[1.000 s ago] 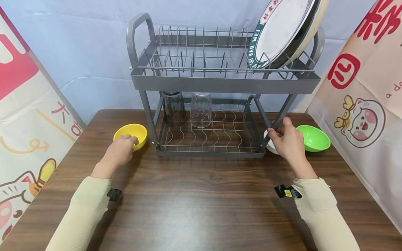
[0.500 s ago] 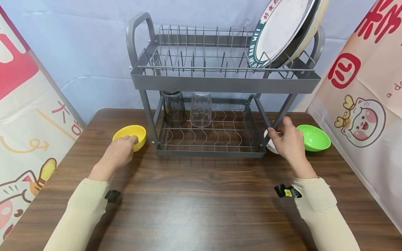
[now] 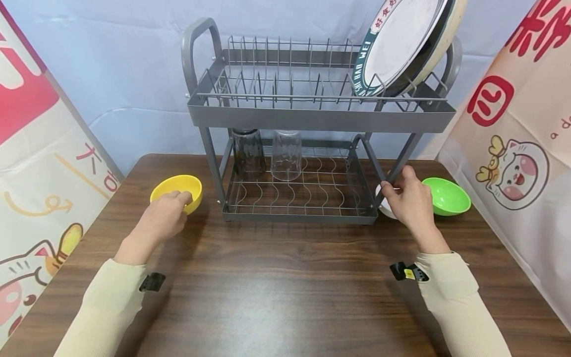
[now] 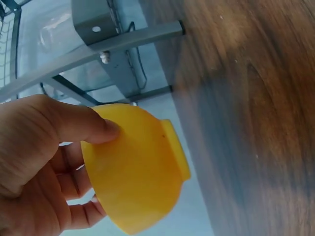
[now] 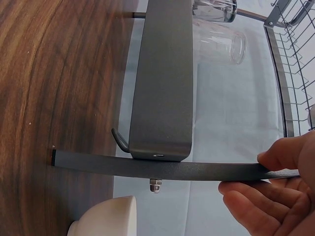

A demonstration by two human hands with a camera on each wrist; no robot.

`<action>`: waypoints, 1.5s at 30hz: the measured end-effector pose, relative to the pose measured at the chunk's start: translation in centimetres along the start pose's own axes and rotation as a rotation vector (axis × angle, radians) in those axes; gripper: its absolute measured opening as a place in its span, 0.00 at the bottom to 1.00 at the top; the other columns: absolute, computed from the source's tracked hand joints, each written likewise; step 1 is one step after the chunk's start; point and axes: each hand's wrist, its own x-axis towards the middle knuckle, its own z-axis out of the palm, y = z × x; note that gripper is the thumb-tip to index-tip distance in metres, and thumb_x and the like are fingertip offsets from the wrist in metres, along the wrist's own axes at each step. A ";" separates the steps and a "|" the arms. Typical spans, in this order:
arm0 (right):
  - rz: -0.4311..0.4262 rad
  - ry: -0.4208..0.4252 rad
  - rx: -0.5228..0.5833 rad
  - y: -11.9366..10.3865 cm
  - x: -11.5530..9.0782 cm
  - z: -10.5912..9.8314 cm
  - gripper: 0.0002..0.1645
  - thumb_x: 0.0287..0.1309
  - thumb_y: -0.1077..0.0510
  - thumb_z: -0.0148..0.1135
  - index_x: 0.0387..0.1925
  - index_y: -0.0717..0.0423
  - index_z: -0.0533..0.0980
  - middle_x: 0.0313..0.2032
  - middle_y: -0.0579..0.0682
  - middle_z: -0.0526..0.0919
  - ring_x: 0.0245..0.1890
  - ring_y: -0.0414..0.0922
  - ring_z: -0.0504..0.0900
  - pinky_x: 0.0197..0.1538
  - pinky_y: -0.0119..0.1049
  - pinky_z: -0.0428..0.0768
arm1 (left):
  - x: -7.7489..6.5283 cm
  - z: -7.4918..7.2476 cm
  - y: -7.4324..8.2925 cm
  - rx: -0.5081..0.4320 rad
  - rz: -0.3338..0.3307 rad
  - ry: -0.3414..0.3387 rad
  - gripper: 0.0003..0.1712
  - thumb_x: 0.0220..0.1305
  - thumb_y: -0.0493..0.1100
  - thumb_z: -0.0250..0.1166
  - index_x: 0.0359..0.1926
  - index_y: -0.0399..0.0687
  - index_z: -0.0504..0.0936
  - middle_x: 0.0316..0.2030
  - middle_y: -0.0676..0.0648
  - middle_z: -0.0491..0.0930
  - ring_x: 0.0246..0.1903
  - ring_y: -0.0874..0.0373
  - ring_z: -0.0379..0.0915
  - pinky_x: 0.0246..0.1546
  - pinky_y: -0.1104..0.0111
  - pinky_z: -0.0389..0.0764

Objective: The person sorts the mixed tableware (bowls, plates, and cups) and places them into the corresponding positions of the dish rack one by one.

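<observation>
My left hand [image 3: 162, 218] pinches the rim of a yellow bowl [image 4: 140, 167], thumb on the outer wall and fingers over the inside. In the left wrist view the bowl is held off the wooden table, left of the grey dish rack [image 3: 285, 119]. With thumb and fingers, my right hand [image 3: 410, 201] grips the rack's front right leg [image 5: 211, 171]. Just behind that hand sits a white bowl [image 5: 110, 219], mostly hidden in the head view. To its right lies a green bowl [image 3: 446, 197].
Two upside-down glasses, one dark [image 3: 248, 156] and one clear [image 3: 286, 157], stand on the rack's lower tier. Plates [image 3: 401, 44] lean at the right end of the upper tier. Printed cloths hang on both sides of the wooden table [image 3: 285, 287].
My left hand has shifted a little to the left with the yellow bowl. The right hand stays on the rack leg.
</observation>
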 end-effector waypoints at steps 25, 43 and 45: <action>-0.004 0.017 0.002 0.1 0.0 0.0 0.11 0.58 0.63 0.58 0.37 0.66 0.67 0.26 0.64 0.82 0.28 0.62 0.80 0.27 0.48 0.67 | -1.7 -3.5 4.3 -0.201 0.025 -0.137 0.15 0.44 0.26 0.65 0.31 0.44 0.71 0.19 0.53 0.63 0.19 0.59 0.59 0.21 0.66 0.65; 0.006 0.013 0.008 0.0 0.0 0.1 0.11 0.59 0.62 0.57 0.37 0.66 0.67 0.26 0.64 0.82 0.28 0.62 0.81 0.27 0.47 0.67 | -2.0 -6.1 5.9 -0.432 0.017 -0.219 0.12 0.53 0.32 0.68 0.36 0.44 0.75 0.23 0.58 0.74 0.23 0.64 0.68 0.23 0.70 0.72; 0.005 0.015 0.007 0.0 0.0 0.2 0.11 0.58 0.62 0.58 0.37 0.66 0.67 0.26 0.64 0.82 0.28 0.62 0.81 0.27 0.47 0.67 | -2.0 -6.2 5.9 -0.439 0.029 -0.204 0.13 0.52 0.32 0.69 0.37 0.44 0.75 0.24 0.58 0.75 0.23 0.64 0.69 0.24 0.70 0.72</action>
